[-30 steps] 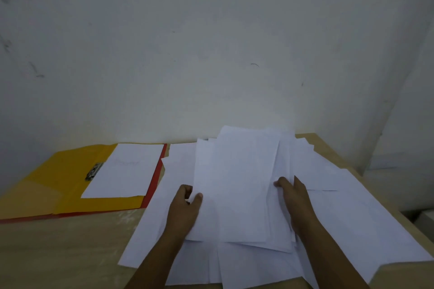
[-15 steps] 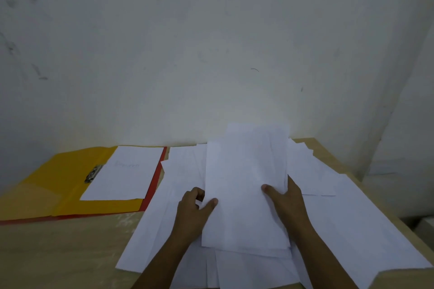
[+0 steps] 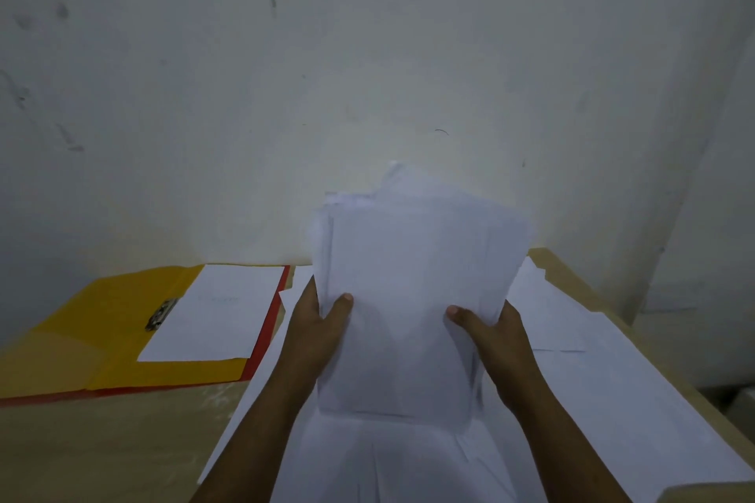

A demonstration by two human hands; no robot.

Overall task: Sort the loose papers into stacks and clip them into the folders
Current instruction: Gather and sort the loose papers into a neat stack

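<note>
My fingers are hidden behind the stack of papers (image 3: 408, 298) I hold up; only my thumbs show. The stack is blurred. Faint writing on the sheet (image 3: 216, 310) in the yellow folder (image 3: 102, 323) is unreadable.

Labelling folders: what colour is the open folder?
Yellow folder, with a red edge; head view.

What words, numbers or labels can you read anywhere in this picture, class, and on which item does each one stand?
None can be read.
Sheet clipped in the yellow folder, sheet: a faint line of marks, too blurred to read.
Held paper stack and loose papers: no text shows.
</note>
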